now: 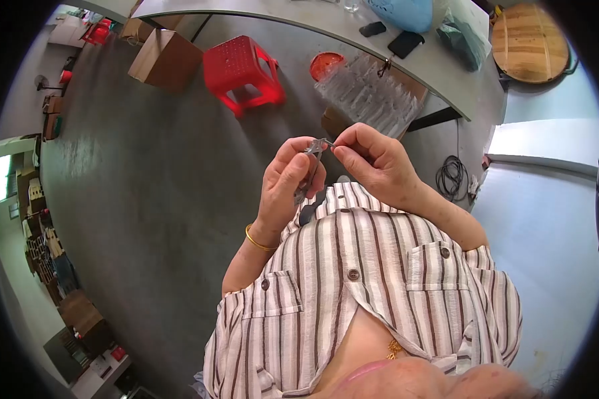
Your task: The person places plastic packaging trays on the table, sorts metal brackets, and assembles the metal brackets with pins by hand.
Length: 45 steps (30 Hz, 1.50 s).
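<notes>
My left hand (pixel 289 174), with a gold bangle on its wrist, is closed around a slim grey, partly see-through piece (pixel 315 159), held in front of my waist. Part of that piece is hidden behind my fingers, and its exact kind cannot be made out. The thumb and forefinger of my right hand (pixel 378 163) pinch a small thin dark bit (pixel 329 142) at the upper end of the grey piece. My fingertips on both sides are close together there.
Ahead, a long table (pixel 259 9) carries a phone (pixel 373 29), a dark flat case (pixel 406 44) and plastic bags (pixel 460 36). Clear-wrapped items (pixel 373 93) lie below its edge, near a red basin (pixel 326 65). A red stool (pixel 243 70), carton (pixel 163 60) and coiled cable (pixel 452 178) are on the floor.
</notes>
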Available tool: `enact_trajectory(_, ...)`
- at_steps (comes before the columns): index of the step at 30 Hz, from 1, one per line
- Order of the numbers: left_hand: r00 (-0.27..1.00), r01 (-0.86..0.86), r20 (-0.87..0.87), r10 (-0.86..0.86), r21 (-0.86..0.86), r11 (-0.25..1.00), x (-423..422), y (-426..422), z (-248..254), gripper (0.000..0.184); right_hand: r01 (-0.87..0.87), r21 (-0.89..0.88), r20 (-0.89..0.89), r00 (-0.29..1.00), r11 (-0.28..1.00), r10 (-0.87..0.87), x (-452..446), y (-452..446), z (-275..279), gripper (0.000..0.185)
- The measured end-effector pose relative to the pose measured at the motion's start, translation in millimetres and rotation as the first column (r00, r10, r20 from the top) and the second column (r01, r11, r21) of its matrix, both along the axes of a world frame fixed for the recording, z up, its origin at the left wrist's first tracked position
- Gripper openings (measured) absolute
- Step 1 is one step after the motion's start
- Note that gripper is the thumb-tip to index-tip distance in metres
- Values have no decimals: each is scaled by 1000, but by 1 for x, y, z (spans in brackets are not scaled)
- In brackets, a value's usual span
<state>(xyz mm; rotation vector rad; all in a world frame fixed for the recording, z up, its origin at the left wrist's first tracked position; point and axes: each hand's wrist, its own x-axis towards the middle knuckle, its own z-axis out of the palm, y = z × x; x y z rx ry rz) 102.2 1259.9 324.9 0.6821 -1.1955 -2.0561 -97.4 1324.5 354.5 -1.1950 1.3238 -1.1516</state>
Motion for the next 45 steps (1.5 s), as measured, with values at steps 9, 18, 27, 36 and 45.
enact_trajectory(9,977,213,58,-205,-283,935,-18,-23,-35,36,-129,-5,10,992,992,129,-32,-7,-27,27)
enact_trajectory(18,891,450,184,-415,-239,861,-13,-62,-7,38,-202,47,496,855,978,153,-32,-14,-28,29)
enact_trajectory(27,839,544,216,-499,-346,765,-21,-88,4,35,-227,36,649,745,973,150,-34,-19,-36,25)
enact_trajectory(36,824,566,324,-465,-432,702,-25,-108,27,37,-255,39,455,865,966,210,-45,-52,-8,21)
enact_trajectory(45,748,663,221,-625,-287,692,-49,-128,56,37,174,-132,106,981,976,-161,-57,-66,12,21)
